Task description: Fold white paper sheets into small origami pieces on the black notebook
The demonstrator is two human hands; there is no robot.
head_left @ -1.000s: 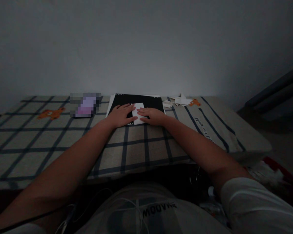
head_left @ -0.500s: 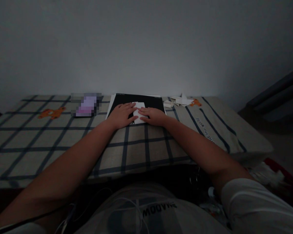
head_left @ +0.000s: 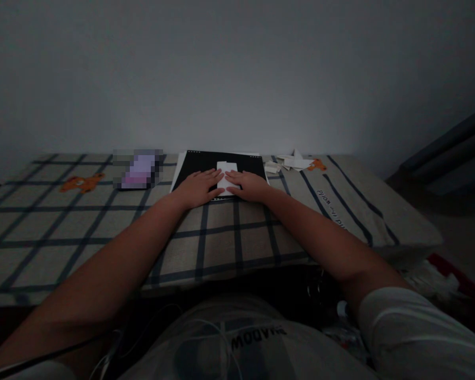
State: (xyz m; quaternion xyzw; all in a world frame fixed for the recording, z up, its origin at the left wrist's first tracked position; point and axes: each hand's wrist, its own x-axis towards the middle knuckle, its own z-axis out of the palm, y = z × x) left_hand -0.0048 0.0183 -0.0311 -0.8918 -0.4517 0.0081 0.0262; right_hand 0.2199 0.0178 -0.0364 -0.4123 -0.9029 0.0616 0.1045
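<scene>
Both hands lie flat with fingers spread, the left hand [head_left: 197, 188] and right hand [head_left: 250, 186] pressing a white folded paper [head_left: 226, 174] on a black board [head_left: 221, 162] at frame centre, atop the checked bed cover [head_left: 103, 232]. Paper scraps [head_left: 291, 162] sit just right.

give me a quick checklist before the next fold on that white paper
1. Left hand flat on the small white folded paper: ok.
2. Right hand flat on its other side: ok.
3. Paper lies fully on the black rectangular board: ok.
4. Board rests on the checked cloth surface, not overhanging: ok.
5. Paper edges lined up: cannot tell, too dim.
6. Pile of white paper scraps lies apart from the board: ok.
</scene>
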